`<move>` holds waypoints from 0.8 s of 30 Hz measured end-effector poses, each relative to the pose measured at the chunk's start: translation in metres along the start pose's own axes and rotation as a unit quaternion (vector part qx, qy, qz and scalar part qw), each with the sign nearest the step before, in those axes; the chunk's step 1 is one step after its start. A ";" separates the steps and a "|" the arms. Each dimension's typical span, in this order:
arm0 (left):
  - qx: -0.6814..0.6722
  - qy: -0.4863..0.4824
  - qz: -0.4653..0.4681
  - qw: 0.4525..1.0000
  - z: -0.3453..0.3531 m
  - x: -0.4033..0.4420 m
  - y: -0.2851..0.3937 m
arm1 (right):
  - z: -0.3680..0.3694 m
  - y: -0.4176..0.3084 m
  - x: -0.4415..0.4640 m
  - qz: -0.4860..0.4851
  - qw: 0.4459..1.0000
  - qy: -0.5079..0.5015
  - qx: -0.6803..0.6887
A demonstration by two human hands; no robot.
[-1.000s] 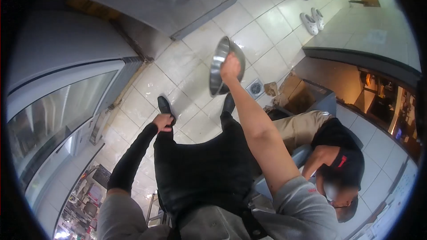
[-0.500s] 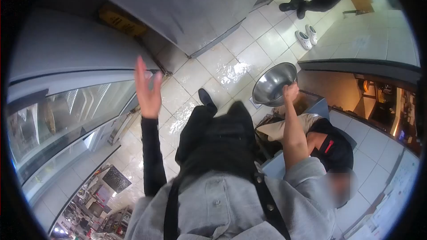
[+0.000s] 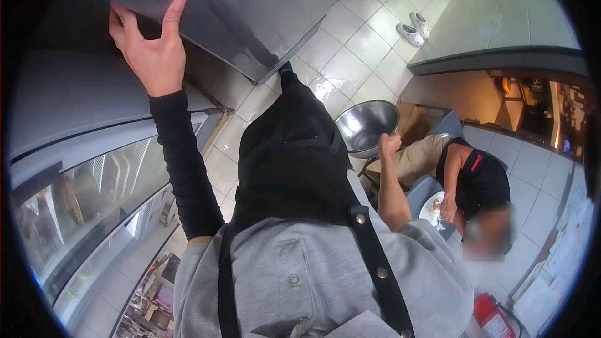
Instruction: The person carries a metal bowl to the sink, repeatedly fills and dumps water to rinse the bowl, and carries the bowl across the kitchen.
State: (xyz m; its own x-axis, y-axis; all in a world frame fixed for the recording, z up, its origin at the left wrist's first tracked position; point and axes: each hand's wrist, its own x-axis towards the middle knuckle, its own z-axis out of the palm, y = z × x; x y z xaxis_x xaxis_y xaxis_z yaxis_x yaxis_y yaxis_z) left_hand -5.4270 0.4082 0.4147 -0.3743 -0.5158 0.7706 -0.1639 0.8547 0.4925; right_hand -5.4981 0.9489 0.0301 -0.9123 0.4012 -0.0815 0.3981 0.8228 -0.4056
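Observation:
At the upper left, my left hand has its fingers spread at the edge of a large grey metal cabinet; the fingertips touch that edge and the thumb lies against its face. My right hand is closed on the rim of a steel bowl, which is held over the floor to the right of my legs. The bowl tilts with its opening toward me, and no contents show in it.
Close on the right, a bent-over co-worker reaches to a white plate. Behind the bowl is a grey bin. White clogs stand on wet floor tiles. A glass-fronted fridge is at left.
My left hand has risen to the upper left and reached the cabinet edge. The bowl, still in my right hand, has shifted slightly left and down. The co-worker's plate now shows.

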 end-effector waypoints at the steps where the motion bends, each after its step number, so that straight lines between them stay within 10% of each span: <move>1: 0.001 -0.005 -0.007 1.000 -0.004 -0.001 0.001 | 0.004 -0.002 -0.006 0.023 0.999 -0.004 -0.022; 24: -0.058 -0.008 -0.060 0.996 0.009 -0.001 0.013 | 0.000 0.001 -0.013 0.062 0.998 -0.010 0.020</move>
State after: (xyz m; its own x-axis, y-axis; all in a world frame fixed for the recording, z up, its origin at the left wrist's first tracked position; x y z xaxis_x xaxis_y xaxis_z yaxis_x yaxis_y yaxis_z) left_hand -5.4371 0.4209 0.4165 -0.3732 -0.6122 0.6971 -0.1019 0.7739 0.6251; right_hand -5.4855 0.9446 0.0303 -0.8587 0.4896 -0.1516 0.5035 0.7507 -0.4276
